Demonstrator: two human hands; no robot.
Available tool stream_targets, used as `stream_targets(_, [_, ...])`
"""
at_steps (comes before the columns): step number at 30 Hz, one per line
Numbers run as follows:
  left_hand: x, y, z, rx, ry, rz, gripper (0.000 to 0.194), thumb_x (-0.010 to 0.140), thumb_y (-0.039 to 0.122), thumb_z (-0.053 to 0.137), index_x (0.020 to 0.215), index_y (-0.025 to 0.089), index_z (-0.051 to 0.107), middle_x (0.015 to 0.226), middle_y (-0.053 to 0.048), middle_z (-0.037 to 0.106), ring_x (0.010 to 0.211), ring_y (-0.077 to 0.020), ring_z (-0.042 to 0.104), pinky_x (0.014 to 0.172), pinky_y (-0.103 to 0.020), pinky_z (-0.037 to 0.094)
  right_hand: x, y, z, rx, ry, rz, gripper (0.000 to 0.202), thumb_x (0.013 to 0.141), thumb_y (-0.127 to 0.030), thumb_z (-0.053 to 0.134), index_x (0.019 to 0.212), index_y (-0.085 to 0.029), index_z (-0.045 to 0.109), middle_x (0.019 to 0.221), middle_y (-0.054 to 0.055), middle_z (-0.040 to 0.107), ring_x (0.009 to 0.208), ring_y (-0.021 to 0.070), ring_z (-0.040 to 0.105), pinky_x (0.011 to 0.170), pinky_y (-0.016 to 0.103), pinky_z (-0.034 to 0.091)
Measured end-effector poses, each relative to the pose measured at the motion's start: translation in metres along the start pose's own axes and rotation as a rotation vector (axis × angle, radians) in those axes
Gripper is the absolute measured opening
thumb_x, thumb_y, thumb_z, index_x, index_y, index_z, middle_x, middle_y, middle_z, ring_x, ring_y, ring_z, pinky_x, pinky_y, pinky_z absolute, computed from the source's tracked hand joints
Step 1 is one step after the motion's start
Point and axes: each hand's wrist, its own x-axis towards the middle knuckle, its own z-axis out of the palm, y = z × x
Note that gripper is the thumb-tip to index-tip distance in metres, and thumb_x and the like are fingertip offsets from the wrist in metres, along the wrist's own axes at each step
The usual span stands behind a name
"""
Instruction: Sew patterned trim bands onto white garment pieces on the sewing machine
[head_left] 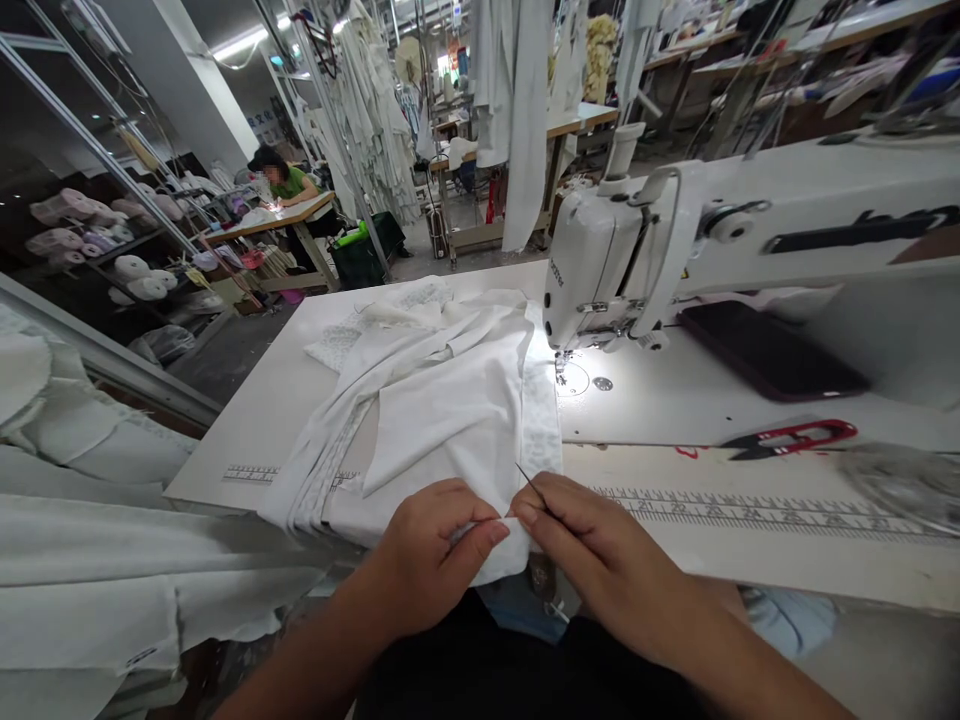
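Note:
White fabric (457, 400) lies in folds across the sewing table, its near edge drawn toward me over the table's front. My left hand (439, 545) is closed, pinching that edge between thumb and forefinger. Right beside it, my right hand (592, 550) is closed too, its thumb and fingertip pressed on the same edge. A thin dark pointed tool (531, 482) sticks out from the right fingers; its exact kind is unclear. Beyond the hands stands a white sewing machine (600, 260), its lit needle area (564, 372) just right of the fabric's patterned strip (541, 420).
Red-handled thread snips (795, 436) and a dark phone (772, 350) lie on the right of the table. A printed ruler (697, 510) runs along its front. More white cloth (90, 560) hangs at left. Another person (289, 185) sits at a distant table.

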Motion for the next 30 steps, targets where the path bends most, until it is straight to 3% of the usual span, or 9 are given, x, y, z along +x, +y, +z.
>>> stream_targets(6, [0.001,0.001,-0.004,0.018,-0.029,0.036,0.018,0.094,0.019,0.048,0.083,0.016,0.062,0.075,-0.003,0.058,0.075,-0.0141,0.054,0.071,-0.027,0.044,-0.005,-0.002,-0.007,-0.013,-0.052,-0.018,0.018,0.096,-0.027,0.044,0.095,-0.025,0.061,0.083,0.000,0.060,0.076,0.0144,0.057,0.067,0.027,0.045])
stream_targets(11, [0.000,0.002,0.003,0.051,0.082,0.091,0.006,0.085,0.024,0.065,0.085,0.018,0.065,0.078,-0.003,0.065,0.076,-0.0160,0.059,0.070,-0.027,0.046,-0.008,-0.003,-0.003,-0.019,-0.029,0.011,0.017,0.096,-0.030,0.045,0.086,-0.024,0.057,0.079,0.000,0.060,0.071,0.0144,0.056,0.061,0.026,0.043])
stream_targets(16, [0.000,0.003,0.005,0.121,0.093,0.140,0.021,0.093,0.019,0.048,0.076,0.017,0.062,0.069,-0.004,0.061,0.069,-0.0159,0.055,0.066,-0.029,0.044,-0.010,-0.004,-0.003,-0.054,-0.035,-0.039,0.023,0.098,-0.030,0.040,0.079,-0.023,0.051,0.075,0.000,0.057,0.070,0.0144,0.054,0.062,0.027,0.043])
stream_targets(24, [-0.003,-0.003,0.005,0.058,0.025,0.057,0.029,0.096,0.022,0.039,0.078,0.016,0.060,0.069,-0.003,0.058,0.067,-0.0142,0.053,0.064,-0.027,0.042,-0.012,-0.001,-0.001,0.004,-0.035,0.022,0.020,0.098,-0.032,0.042,0.085,-0.025,0.055,0.077,-0.001,0.058,0.071,0.0138,0.055,0.061,0.026,0.044])
stream_targets(30, [-0.004,-0.005,0.007,0.110,0.098,0.158,0.009,0.083,0.025,0.068,0.088,0.018,0.067,0.076,-0.003,0.068,0.072,-0.0154,0.062,0.067,-0.026,0.047,-0.013,0.002,0.001,-0.024,0.004,0.033,0.015,0.097,-0.032,0.043,0.092,-0.026,0.056,0.078,-0.001,0.062,0.070,0.0143,0.058,0.057,0.025,0.043])
